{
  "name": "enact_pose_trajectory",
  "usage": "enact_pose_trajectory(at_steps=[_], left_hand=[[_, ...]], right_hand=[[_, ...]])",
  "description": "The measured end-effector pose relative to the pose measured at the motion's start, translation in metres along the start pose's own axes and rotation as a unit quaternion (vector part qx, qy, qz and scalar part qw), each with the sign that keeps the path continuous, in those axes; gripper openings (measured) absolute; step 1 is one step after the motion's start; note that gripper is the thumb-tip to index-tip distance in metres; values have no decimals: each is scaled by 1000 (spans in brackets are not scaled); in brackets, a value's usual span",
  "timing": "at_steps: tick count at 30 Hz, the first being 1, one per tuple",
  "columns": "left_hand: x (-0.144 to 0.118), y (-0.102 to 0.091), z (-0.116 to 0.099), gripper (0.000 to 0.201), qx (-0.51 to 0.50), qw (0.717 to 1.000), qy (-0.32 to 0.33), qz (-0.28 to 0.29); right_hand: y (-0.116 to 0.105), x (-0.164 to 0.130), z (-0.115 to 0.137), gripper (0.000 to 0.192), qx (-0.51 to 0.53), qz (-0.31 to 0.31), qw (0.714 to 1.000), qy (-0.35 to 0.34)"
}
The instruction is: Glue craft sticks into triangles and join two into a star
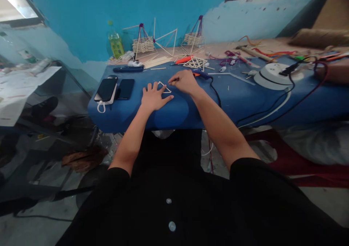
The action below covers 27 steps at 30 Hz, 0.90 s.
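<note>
left hand (pixel 154 97) flat on stick triangle (pixel 164 88)

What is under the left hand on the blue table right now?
The left hand lies flat on the stick triangle, whose right part shows past the fingers. Its left part and the blue table beneath the palm are covered.

The left hand (pixel 154 97) hides part of the stick triangle (pixel 164 88).
</note>
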<state>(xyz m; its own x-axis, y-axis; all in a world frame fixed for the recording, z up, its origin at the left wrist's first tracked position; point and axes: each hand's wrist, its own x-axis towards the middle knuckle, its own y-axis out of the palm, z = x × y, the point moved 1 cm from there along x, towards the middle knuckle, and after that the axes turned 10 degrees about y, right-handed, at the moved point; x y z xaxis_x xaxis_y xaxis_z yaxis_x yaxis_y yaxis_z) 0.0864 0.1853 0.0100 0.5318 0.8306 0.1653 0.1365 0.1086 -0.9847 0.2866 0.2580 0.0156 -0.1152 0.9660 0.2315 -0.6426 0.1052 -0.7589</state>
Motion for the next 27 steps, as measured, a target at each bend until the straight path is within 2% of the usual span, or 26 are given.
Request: enact_pose_trajectory(at_steps=[6,10,18,27], left_hand=[[1,0,0,82,1,1000,-3,9],[0,-1,1,84,-6,1000,-3,18],[0,-3,1,85,-8,1000,-7,23],[-1,-4,-1,85,-3,1000,-9,26]], right_hand=[[-2,-9,-2,33,-44,-43,998,-10],[-5,-9,-7,35,-43,-49,998,-9],[-5,-7,-12,23,-40,3,999,-4],[4,-3,-7,25,-61,41,996,-48]])
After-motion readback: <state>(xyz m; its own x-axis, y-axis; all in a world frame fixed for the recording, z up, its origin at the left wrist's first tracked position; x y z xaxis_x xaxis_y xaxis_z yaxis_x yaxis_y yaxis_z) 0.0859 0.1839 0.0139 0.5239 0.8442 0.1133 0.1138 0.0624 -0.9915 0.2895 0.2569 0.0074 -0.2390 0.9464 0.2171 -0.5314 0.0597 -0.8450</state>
